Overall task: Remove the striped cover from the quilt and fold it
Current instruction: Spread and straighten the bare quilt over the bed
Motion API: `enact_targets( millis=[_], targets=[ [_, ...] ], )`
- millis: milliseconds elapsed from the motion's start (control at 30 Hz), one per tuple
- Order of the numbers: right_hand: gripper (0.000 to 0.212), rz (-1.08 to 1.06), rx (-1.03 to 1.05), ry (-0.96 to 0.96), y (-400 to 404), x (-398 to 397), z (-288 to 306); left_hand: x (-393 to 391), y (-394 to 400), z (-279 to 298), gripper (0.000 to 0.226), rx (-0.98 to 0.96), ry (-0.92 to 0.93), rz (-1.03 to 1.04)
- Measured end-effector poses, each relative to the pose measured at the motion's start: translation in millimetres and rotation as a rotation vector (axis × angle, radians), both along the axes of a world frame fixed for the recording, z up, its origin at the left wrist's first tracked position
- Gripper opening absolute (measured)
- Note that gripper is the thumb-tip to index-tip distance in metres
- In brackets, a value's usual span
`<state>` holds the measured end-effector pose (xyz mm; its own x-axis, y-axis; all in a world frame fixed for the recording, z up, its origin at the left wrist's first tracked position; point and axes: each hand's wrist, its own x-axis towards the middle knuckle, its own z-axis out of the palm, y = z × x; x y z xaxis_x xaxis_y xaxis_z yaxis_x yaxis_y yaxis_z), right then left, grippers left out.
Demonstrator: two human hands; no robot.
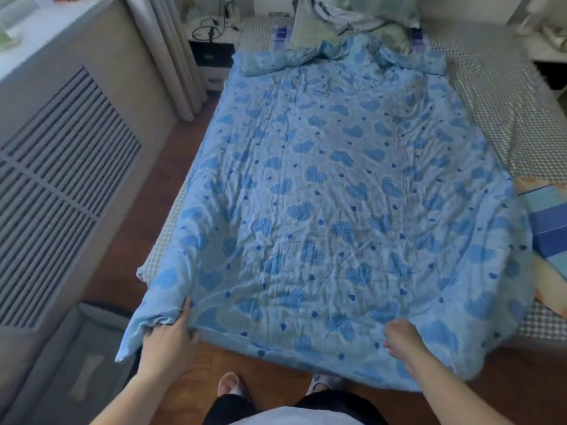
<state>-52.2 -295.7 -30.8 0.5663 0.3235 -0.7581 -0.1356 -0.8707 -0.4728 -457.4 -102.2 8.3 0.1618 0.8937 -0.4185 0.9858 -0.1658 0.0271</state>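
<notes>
1. At the foot of the bed, a person is standing over the light-blue cotton quilt printed with darker blue hearts (331, 185), which is lying spread flat along the mattress so that its near edge is hanging over the end, within reach of both arms.
2. The left hand (171, 335) is closing on the near-left corner of the quilt, where the fabric is bunching into a thick fold; the fingers are wrapping the bundle, probably to anchor that corner or to find the opening of the cover.
3. The right hand (399, 335) is resting on the near edge further right, fingers curled together; whether it is pinching the cloth or only pressing on it, I cannot tell.
4. No striped pattern is showing on the spread fabric, so the striped cover is either the reverse of this heart print or is hidden inside; the picture is not settling which.
5. The far end of the quilt is rumpling against a crumpled green-grey pillow pile (352, 19), and a small-checked grey bed sheet (506, 118) is lying bare along the right side.
6. I judge that removal is only beginning, and nothing is folded yet.
7. No brand, label or readable writing is showing anywhere.
</notes>
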Motion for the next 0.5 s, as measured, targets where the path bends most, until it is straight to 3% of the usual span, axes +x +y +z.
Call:
enact_targets(
  millis=[67, 167, 200, 233, 300, 367, 400, 433, 500],
  targets=[
    [0.036, 0.327, 0.095, 0.023, 52, -59, 25, 3, -1, 3, 0.082, 0.055, -0.137, -0.150],
    [0.087, 0.934, 0.266, -0.073, 113, -167, 36, 11, 7, 18, 0.078, 0.104, -0.364, -0.220],
    [0.098, 1.028, 0.349, -0.126, 134, -204, 39, 14, 13, 25, 0.077, 0.084, -0.454, -0.227],
    [0.098, 1.003, 0.418, -0.139, 154, -238, 43, 13, 20, 29, 0.075, 0.062, -0.540, -0.262],
    [0.081, 0.638, 0.483, -0.154, 184, -273, 47, 0, 34, 32, 0.071, -0.011, -0.677, -0.412],
    [0.060, 0.481, 0.389, -0.287, 195, -284, 48, -35, 39, 29, 0.068, -0.097, -0.797, -0.500],
    [0.058, 0.511, 0.331, -0.346, 195, -286, 47, -58, 40, 25, 0.064, -0.065, -0.898, -0.399],
    [0.063, 0.525, 0.266, -0.374, 190, -287, 42, -83, 44, 18, 0.056, -0.005, -0.997, -0.162],
    [0.073, 0.495, 0.271, -0.315, 178, -298, 42, -122, 61, -2, 0.041, 0.096, -1.035, 0.466]
  ],
)
